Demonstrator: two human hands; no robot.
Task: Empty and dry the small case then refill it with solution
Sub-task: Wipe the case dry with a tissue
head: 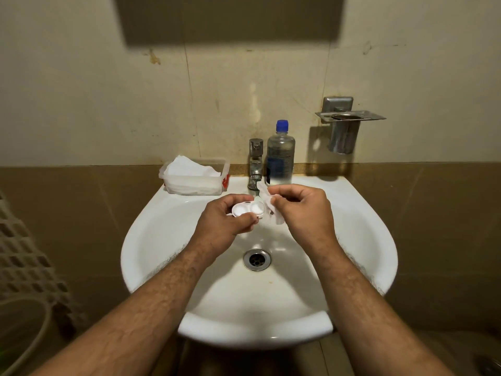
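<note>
Dim bathroom, beige tiled wall above a brown tiled band, white sink (162,256) mounted in the middle, seen from above. Nearest, two bare forearms reach in from the bottom edge over the basin, drain (256,259) between them. Left hand (225,217) is curled around a small white case (248,209), thumb on the near side, fingers over the far side; the case has two round wells facing up, held above the basin, roughly over the middle and just in front of the tap. Whether the wells are wet or dry cannot be told. Right hand (296,210) has its fingers bent in, pinching a crumpled white tissue (267,203) that hangs right beside the case's right well, touching or nearly touching, hard to say. Behind the hands, a metal tap (255,164) stands at the back of the sink. Just right of the tap a clear bottle (280,156) with a blue cap stands upright on the rim, dark label, liquid inside. Left of the tap a clear plastic box (193,183) of white tissues sits on the rim. On the wall, upper right, a metal holder (345,123) with a cup hanging under it. Far left edge, a pale lattice crate (24,256).
</note>
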